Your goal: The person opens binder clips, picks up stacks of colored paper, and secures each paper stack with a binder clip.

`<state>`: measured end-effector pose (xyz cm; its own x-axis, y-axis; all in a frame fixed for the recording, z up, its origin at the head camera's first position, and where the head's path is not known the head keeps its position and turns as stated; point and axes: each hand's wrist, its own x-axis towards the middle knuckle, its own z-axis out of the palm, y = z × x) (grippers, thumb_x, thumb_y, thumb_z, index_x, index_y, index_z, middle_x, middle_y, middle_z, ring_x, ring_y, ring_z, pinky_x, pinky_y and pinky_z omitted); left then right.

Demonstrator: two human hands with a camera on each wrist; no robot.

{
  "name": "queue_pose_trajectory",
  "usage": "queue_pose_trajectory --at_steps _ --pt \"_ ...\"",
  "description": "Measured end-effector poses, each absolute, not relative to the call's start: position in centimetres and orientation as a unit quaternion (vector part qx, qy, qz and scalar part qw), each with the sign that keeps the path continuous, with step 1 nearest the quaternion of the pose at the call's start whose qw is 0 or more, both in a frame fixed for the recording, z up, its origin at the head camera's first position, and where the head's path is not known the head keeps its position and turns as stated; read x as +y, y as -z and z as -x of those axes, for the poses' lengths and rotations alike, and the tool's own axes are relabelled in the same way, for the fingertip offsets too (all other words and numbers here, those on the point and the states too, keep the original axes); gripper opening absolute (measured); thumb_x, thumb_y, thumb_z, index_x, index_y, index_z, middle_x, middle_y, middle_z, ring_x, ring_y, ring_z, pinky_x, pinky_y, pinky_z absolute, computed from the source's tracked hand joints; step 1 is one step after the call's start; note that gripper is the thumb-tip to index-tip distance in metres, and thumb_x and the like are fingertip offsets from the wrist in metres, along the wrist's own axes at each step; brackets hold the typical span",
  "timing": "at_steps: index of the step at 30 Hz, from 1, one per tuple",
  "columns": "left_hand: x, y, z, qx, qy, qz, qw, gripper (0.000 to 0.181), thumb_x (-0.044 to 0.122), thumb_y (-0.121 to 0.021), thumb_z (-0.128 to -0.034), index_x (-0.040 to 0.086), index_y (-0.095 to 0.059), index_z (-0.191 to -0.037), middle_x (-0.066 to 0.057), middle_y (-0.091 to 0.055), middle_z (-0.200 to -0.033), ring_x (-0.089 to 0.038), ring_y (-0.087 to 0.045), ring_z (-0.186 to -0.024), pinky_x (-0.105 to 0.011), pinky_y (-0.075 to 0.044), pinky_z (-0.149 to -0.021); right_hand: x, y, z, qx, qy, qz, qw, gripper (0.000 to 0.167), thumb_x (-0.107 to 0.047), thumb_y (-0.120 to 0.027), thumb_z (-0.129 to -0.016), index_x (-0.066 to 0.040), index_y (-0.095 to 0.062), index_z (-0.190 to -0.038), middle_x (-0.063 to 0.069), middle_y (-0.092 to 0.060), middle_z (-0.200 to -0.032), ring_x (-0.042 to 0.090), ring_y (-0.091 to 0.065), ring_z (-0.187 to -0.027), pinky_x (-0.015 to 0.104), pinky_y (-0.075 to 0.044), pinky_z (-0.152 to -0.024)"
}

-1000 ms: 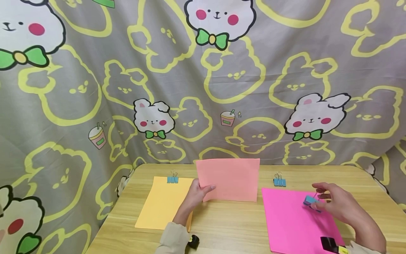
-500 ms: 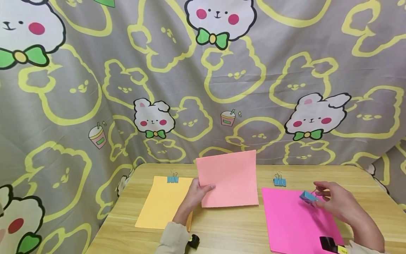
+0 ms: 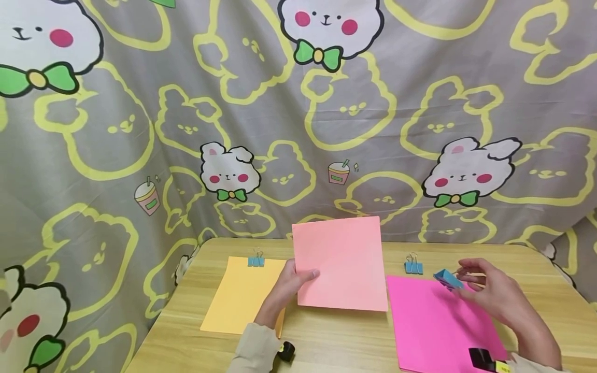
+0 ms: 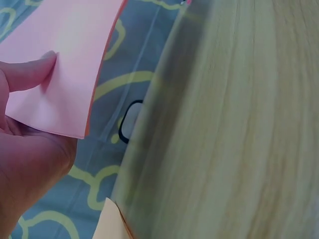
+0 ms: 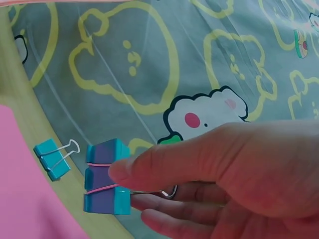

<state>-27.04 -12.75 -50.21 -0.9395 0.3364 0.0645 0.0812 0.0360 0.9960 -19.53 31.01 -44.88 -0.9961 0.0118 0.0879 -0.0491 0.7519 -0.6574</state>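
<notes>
Pink paper (image 3: 342, 248) has tilted to show more of its face, pinched in the left grip (image 3: 291, 283) before the far edge of the surface (image 3: 338, 336). Magenta paper (image 3: 434, 326) lies toward the right edge; near its far end, the right grip (image 3: 496, 298) pinches 1 clip (image 3: 446, 278).

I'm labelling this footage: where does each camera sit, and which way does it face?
Head: worn on the head, facing forward and down over the table; left hand, right hand and forearms show.
Left wrist: on that wrist, facing the pink paper; left hand shows.
Right wrist: on that wrist, facing the held blue clip and curtain; right hand shows.
Head and right wrist both show that blue clip and the magenta paper.
</notes>
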Motion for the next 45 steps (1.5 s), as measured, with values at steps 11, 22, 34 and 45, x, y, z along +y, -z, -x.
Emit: queue_pose_trajectory --at_steps 11,22,34,45 --pt "-12.5 49.9 27.0 0.716 -0.673 -0.151 0.106 0.025 0.012 -0.070 -0.0969 -0.001 -0.063 -0.117 -0.007 -0.070 -0.096 -0.017 -0.065 -0.082 -0.031 -0.055 -0.075 30.5 45.0 19.4 -0.908 -0.416 -0.031 0.048 0.065 -0.018 -0.082 -0.090 0.008 -0.048 -0.139 0.031 -0.063 -0.127 0.007 -0.070 -0.099 0.018 -0.055 -0.071" --pt "-12.5 49.9 27.0 0.720 -0.666 -0.161 0.107 0.026 0.011 -0.070 -0.0979 0.000 -0.062 -0.120 -0.007 -0.070 -0.099 -0.016 -0.065 -0.084 -0.031 -0.054 -0.078 28.7 44.4 19.4 -0.863 -0.503 -0.043 0.006 0.069 -0.026 -0.076 -0.096 0.006 -0.043 -0.147 0.025 -0.062 -0.130 -0.005 -0.064 -0.096 0.023 -0.057 -0.077" --pt "-12.6 49.8 26.8 0.709 -0.676 -0.163 0.116 0.023 0.008 -0.068 -0.0982 -0.002 -0.062 -0.119 -0.006 -0.070 -0.098 -0.016 -0.066 -0.083 -0.030 -0.055 -0.075 27.4 44.5 19.8 -0.847 -0.528 -0.052 0.004 0.067 -0.024 -0.077 -0.095 0.010 -0.046 -0.144 0.028 -0.063 -0.131 -0.004 -0.066 -0.098 0.021 -0.057 -0.079" --pt "-12.6 49.6 26.8 0.704 -0.679 -0.169 0.120 0.024 0.007 -0.068 -0.0986 -0.001 -0.062 -0.121 -0.007 -0.070 -0.100 -0.016 -0.067 -0.086 -0.031 -0.055 -0.077 26.8 44.4 19.9 -0.845 -0.531 -0.055 -0.002 0.063 -0.028 -0.071 -0.099 0.009 -0.046 -0.143 0.027 -0.063 -0.132 -0.010 -0.062 -0.099 0.018 -0.054 -0.082"
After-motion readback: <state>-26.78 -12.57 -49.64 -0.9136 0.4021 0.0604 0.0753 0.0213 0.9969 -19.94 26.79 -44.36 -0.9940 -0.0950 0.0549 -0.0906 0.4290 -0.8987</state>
